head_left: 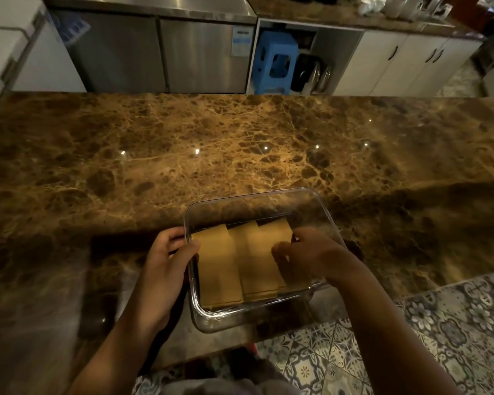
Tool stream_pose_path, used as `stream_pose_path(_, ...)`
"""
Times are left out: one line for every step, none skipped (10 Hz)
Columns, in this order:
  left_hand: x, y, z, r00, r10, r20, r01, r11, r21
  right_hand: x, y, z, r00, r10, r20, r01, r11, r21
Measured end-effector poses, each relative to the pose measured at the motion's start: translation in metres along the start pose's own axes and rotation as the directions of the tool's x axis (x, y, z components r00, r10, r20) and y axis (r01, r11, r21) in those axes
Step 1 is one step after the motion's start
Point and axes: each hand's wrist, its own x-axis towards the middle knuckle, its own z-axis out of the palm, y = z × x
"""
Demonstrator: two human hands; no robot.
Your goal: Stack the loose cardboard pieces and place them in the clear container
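Note:
A clear rectangular container (311,195) sits on the brown marble counter near its front edge. Inside it lie several tan cardboard pieces (246,260), side by side and partly overlapping. My left hand (166,263) grips the container's left wall, thumb over the rim and fingers outside. My right hand (305,255) reaches into the right side of the container, fingers curled down onto the rightmost cardboard pieces; whether it pinches them is hidden by the hand.
The marble counter (240,143) stretches wide left, right and beyond the container. Past its far edge stand steel cabinets (160,52), a blue stool (274,61) and white cupboards (405,61). Patterned floor tiles (454,323) show at lower right.

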Motion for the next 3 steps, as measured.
stream_pose_path(0.002,0.000,-0.001,1.000,0.003,0.001,-0.003,0.999,0.040,-0.004,-0.008,0.004,0.983,-0.116,-0.139,0.096,0.985,-0.142)
stream_pose_path(0.005,0.008,0.003,0.996,0.084,-0.016,-0.079,0.976,0.202,-0.004,-0.022,0.011,0.877,-0.352,-0.327,0.273,0.925,-0.264)
stream_pose_path(0.006,0.021,0.009,0.955,0.289,-0.061,-0.202,0.791,0.578,-0.003,-0.032,0.013,0.776,-0.489,-0.398,0.331,0.853,-0.404)
